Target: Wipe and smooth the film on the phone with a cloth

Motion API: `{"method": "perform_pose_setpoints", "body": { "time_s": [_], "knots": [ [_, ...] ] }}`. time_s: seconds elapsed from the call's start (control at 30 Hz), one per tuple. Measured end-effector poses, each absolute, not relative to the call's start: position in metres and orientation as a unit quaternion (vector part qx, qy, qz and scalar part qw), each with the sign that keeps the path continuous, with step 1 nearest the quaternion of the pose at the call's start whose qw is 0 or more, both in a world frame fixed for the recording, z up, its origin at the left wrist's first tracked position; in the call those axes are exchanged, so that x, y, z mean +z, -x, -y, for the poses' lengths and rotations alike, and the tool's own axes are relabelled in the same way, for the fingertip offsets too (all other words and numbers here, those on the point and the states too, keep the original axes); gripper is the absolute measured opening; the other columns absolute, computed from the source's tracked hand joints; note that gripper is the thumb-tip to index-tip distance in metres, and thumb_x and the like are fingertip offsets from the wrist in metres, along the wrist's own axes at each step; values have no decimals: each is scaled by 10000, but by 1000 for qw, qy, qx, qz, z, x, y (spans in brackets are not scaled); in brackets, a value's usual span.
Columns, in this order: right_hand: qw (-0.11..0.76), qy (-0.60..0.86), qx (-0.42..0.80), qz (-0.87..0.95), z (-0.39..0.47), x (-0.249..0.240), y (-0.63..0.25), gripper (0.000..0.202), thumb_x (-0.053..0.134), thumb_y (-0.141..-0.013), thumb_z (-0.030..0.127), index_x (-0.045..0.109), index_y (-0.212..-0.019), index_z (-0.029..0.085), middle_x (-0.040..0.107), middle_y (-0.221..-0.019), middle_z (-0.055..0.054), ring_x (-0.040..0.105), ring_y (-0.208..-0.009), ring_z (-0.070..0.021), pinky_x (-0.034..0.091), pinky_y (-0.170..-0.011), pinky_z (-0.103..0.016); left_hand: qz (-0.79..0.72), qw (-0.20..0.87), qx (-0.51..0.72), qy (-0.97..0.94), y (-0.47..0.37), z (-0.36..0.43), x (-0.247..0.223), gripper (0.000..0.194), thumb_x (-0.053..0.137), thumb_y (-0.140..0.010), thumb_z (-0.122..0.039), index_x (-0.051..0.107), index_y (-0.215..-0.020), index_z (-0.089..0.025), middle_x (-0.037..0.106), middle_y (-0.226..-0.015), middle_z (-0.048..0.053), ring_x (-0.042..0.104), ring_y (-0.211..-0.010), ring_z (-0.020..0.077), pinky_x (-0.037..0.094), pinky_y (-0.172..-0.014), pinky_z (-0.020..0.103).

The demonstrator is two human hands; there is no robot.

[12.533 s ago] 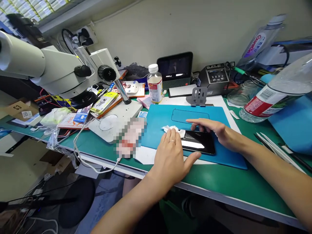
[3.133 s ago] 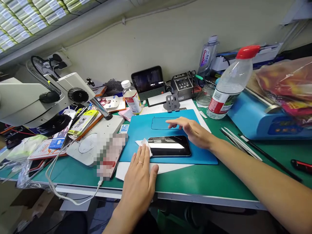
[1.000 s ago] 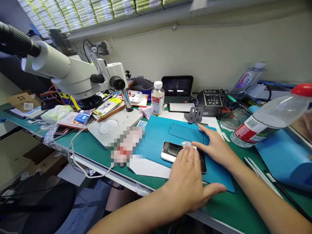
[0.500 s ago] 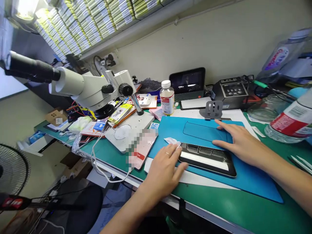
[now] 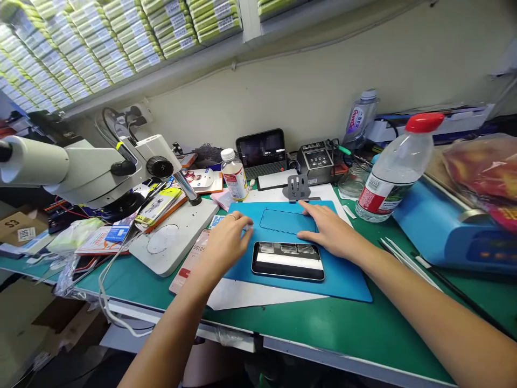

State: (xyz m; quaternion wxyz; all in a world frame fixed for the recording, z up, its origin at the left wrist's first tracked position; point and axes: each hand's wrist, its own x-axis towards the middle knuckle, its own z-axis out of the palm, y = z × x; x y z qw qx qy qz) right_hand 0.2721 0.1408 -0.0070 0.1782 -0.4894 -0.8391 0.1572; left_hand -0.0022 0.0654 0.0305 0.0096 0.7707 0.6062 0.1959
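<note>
A phone with a glossy black screen (image 5: 288,261) lies flat on the blue mat (image 5: 347,280). Beyond it, a thin dark rectangular frame (image 5: 278,233) rests on the same mat. My right hand (image 5: 326,229) touches the frame's right end, its thumb and fingers apart. Over the mat's left part is my left hand (image 5: 231,237), its fingers curled together round a bit of white tissue (image 5: 249,226), mostly hidden. Partly under my left forearm lies a pink phone (image 5: 189,269) showing digits.
A microscope (image 5: 97,167) and its white base (image 5: 173,242) stand left. Behind the mat are a white-capped bottle (image 5: 235,175), a grey stand (image 5: 297,188) and a soldering station (image 5: 315,161). A red-capped bottle (image 5: 396,172) and a blue machine (image 5: 464,226) are at right.
The view has swung to the right. My left hand has come off the black phone and moved left with the tissue. My right hand remains by the frame.
</note>
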Motion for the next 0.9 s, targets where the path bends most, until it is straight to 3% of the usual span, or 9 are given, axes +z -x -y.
{"method": "perform_pose_setpoints", "body": {
  "time_s": [0.23,0.4,0.5,0.6,0.7,0.8,0.9],
  "knots": [
    [198,491,136,837,-132,-1,-272,782,639,-874,491,419,-1575,223,626,-1353,-172,669,-1204,-382,573,-943,-483,-597,19,237,-766,-15,-72,20,305,559,-1029,-384,716,-1216,-201,673,-1241,113,667,-1128,300,565,-930,429],
    [242,482,94,837,-127,7,-276,798,627,-900,516,380,-1604,234,624,-1384,-176,687,-1174,-392,590,-927,-523,-558,63,241,-792,-27,-64,32,429,424,-1093,-441,777,-1000,-215,756,-1004,66,678,-977,255,545,-905,396],
    [299,472,94,824,-127,9,-278,821,646,-898,559,405,-1596,200,638,-1387,-193,664,-1218,-406,574,-984,-569,-535,109,226,-806,-35,-53,37,468,390,-1100,-472,785,-1052,-227,785,-1071,53,685,-1035,267,530,-959,425],
    [398,446,171,783,-125,11,-273,858,705,-849,631,488,-1551,188,697,-1285,-164,681,-1195,-367,559,-1058,-559,-544,199,253,-775,-43,-47,34,460,457,-1069,-512,677,-1341,-214,719,-1335,88,633,-1246,311,476,-1081,492],
    [461,413,325,715,-119,12,-264,918,771,-770,684,540,-1515,201,726,-1239,-138,697,-1192,-346,559,-1075,-569,-540,314,328,-708,-51,-52,24,633,538,-1029,-550,473,-1539,-181,599,-1502,137,595,-1325,318,502,-1069,487],
    [460,381,442,670,-114,12,-257,935,810,-718,697,584,-1480,205,742,-1237,-147,686,-1231,-365,544,-1082,-598,-499,391,436,-639,-59,-62,16,751,599,-1002,-550,363,-1590,-148,535,-1556,175,571,-1370,311,535,-1044,453],
    [444,354,485,665,-111,10,-253,870,821,-745,648,589,-1479,242,732,-1272,-147,672,-1259,-366,553,-1064,-599,-451,407,509,-610,-64,-68,14,705,661,-975,-520,434,-1535,-157,573,-1518,171,561,-1387,306,535,-1061,445]
  ]
}}
